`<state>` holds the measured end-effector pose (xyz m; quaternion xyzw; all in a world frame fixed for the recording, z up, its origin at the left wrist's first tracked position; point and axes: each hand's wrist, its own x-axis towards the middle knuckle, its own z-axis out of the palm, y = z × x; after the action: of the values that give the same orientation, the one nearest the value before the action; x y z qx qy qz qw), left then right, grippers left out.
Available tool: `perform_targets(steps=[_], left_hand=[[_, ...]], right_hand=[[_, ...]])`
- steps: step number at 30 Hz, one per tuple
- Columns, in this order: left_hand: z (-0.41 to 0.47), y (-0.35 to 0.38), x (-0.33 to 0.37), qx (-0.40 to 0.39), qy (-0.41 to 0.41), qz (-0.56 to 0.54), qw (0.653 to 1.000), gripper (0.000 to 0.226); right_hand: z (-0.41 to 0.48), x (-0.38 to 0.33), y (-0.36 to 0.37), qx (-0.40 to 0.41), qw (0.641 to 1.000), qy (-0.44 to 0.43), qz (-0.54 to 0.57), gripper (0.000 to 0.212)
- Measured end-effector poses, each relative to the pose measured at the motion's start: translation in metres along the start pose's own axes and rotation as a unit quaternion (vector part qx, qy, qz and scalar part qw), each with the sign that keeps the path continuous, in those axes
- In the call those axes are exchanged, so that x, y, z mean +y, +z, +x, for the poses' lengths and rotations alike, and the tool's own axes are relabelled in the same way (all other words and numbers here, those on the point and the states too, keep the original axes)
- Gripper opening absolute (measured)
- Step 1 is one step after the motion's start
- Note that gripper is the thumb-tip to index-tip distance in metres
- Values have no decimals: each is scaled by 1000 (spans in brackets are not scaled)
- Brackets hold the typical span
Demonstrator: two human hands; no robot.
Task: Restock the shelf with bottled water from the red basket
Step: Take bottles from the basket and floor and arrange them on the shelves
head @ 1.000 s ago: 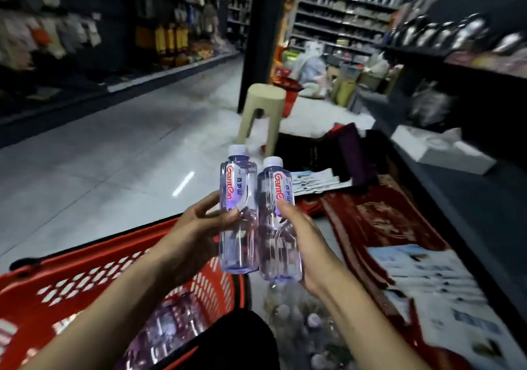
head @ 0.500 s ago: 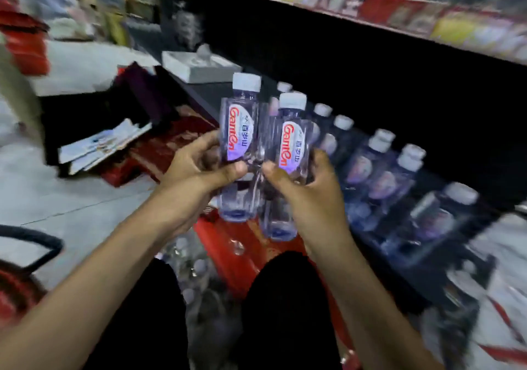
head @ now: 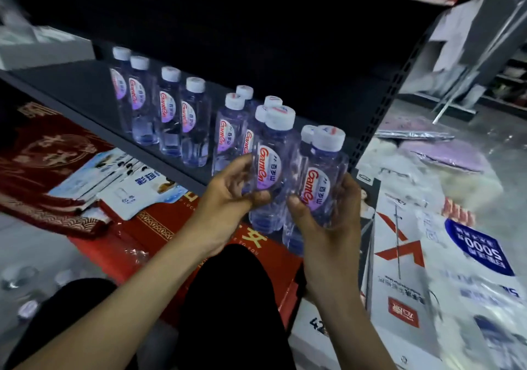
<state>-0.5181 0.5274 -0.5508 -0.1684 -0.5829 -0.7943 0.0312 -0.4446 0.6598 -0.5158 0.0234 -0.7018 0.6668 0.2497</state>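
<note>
My left hand [head: 228, 190] grips one clear water bottle [head: 271, 153] with a white cap and a red-lettered label. My right hand [head: 328, 215] grips a second bottle [head: 322, 170] of the same kind beside it. Both bottles are upright, just in front of the dark shelf [head: 71, 90], near its right end. Several matching bottles [head: 168, 113] stand in a row on the shelf behind them. The red basket is out of view.
Below the shelf lie a red box [head: 159, 227], white leaflets [head: 125, 187] and a dark red cloth [head: 42, 156]. A white printed carton [head: 427, 270] sits to the right. The shelf's perforated upright [head: 379, 107] stands just right of the held bottles. My dark-clad knees fill the bottom middle.
My view has swung from the aisle and red basket to the shelf. Both hands have carried the two bottles rightward to the shelf's right end, and the bottles are now slightly apart.
</note>
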Motion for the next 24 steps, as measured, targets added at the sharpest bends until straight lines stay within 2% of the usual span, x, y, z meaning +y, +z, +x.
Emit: perform_targets(steps=[5, 9, 14, 19, 24], left_hand=[[12, 2, -22, -12, -25, 9, 1000, 66], [18, 1, -30, -52, -34, 14, 998, 62], [24, 3, -42, -58, -60, 29, 996, 78], [29, 7, -53, -64, -51, 41, 996, 62], [40, 12, -58, -65, -57, 53, 995, 63]], right_hand=[[14, 18, -12, -19, 1000, 10, 22, 60], [25, 36, -17, -37, 998, 28, 39, 63], [33, 55, -23, -48, 996, 54, 51, 64], [42, 64, -26, -63, 997, 45, 24, 63], [54, 69, -27, -58, 998, 39, -2, 66]])
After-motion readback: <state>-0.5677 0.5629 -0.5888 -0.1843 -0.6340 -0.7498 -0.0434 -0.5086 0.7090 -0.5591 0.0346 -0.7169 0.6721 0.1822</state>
